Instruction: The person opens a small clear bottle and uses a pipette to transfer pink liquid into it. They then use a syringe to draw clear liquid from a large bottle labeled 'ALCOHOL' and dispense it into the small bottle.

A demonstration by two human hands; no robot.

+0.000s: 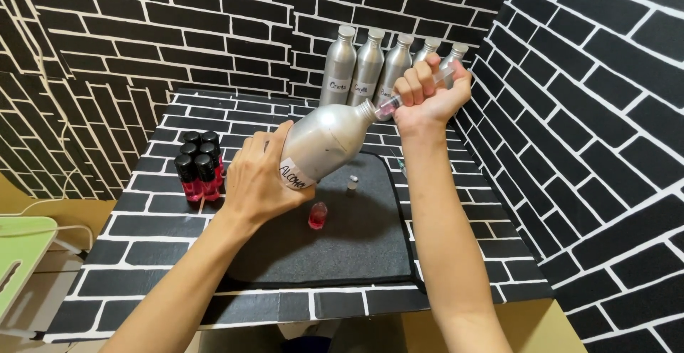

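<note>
My left hand (262,175) grips a large silver metal bottle (328,139) with a white label, tilted with its neck pointing up and to the right. My right hand (427,91) is closed around a clear syringe (417,89) whose tip is pushed into the bottle's mouth. Below them, on a black mat (342,239), stand a small open vial of pink liquid (318,215) and a small silver cap (352,183).
Several tall silver bottles (368,64) line the back wall. A cluster of black-capped vials with pink liquid (199,168) stands at the left of the brick-patterned table (157,217). A thin needle-like item (399,161) lies by the mat's right edge. Brick-patterned walls enclose three sides.
</note>
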